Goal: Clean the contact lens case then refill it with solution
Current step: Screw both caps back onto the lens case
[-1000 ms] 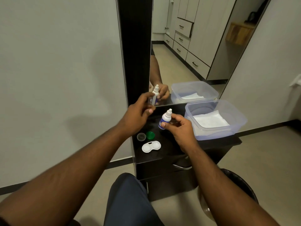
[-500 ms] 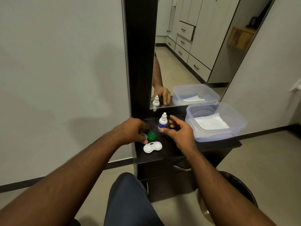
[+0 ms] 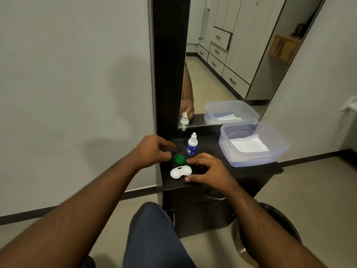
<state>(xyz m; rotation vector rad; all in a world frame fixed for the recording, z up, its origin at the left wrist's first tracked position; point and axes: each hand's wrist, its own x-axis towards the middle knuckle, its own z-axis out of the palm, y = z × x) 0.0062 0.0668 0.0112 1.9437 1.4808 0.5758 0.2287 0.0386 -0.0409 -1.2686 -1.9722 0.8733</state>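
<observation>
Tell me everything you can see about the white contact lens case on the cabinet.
The contact lens case is a white, plastic-looking figure-eight base with two round wells, both uncapped. It lies flat near the front of the dark cabinet top, just in front of a green cap. The right hand hovers beside it; nothing visibly touches it.

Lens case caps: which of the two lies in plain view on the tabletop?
The green cap, lying open side up between the solution bottle and the white lens case. The other cap is hidden under the left hand.
</observation>
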